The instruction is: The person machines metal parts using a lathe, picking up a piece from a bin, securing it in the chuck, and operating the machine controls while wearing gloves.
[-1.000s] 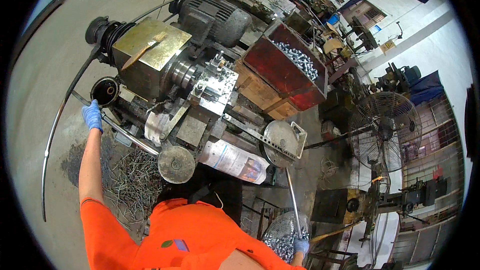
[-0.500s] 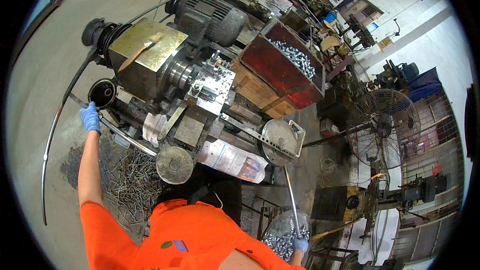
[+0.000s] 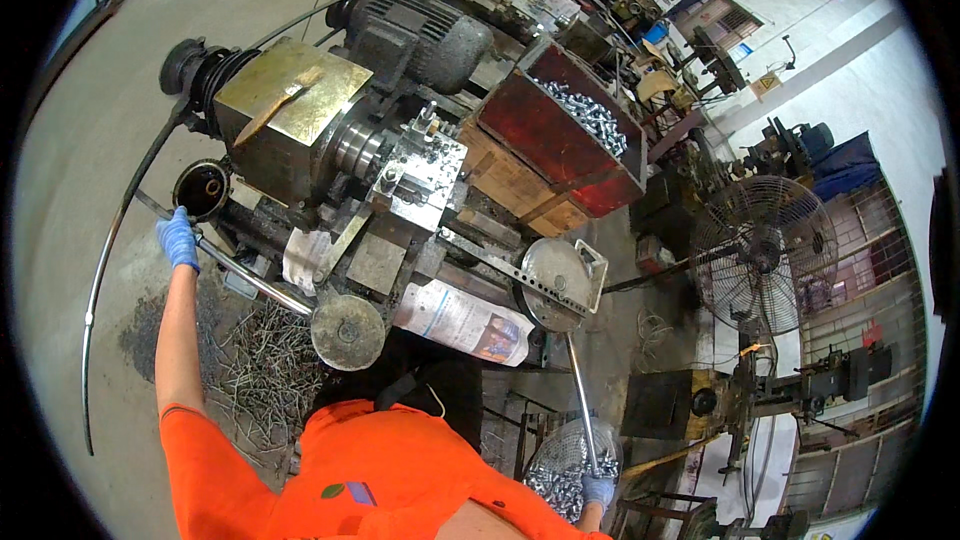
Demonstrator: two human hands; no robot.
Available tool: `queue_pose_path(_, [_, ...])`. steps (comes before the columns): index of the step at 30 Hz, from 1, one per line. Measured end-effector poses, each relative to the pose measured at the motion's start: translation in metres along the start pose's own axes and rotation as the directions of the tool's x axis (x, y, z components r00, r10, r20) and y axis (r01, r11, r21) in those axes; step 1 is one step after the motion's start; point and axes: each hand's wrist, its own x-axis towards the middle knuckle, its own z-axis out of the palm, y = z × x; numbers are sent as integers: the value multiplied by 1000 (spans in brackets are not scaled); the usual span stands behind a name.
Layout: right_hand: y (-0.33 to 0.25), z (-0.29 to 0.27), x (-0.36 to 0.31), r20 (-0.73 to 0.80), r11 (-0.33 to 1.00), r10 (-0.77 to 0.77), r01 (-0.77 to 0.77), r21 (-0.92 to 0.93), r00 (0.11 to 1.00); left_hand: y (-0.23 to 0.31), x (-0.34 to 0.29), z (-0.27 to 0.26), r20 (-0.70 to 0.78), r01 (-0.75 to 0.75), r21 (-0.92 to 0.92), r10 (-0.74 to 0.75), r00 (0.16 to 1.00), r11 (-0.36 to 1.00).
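Machine slightly further left in view, my left hand grasping a metal bar, my right hand at a rod's low end, fingers partly hidden, grip I cannot tell.

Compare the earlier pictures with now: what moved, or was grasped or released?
Only the view has shifted slightly; no thing has visibly moved, and nothing was grasped or let go. The left hand stays on its long bar, the right hand at the near end of the other bar.
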Motion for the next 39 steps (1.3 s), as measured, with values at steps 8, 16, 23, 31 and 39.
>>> queue_pose_path(8, [-32,-41,-42,9,999,-18,17,40,1000,10,-8,-5,8,48,-22,-48,999,999])
queue_pose_path(16, [-44,-61,-59,171,998,12,-2,-59,985,-6,5,-2,1,-21,-18,21,1000,1000])
queue_pose_path(23, [-47,-69,-74,99,1000,-25,25,-1,995,12,-10,-4,12,-2,-93,3,1000,996])
queue_pose_path(31, [5,7,-15,-75,999,-1,5,41,997,11,-10,1,19,-17,-43,18,1000,999])
queue_pose_path(39, [-121,-50,-48,-252,926,-272,323,194,929,-16,22,-12,-7,-70,157,72,997,985])
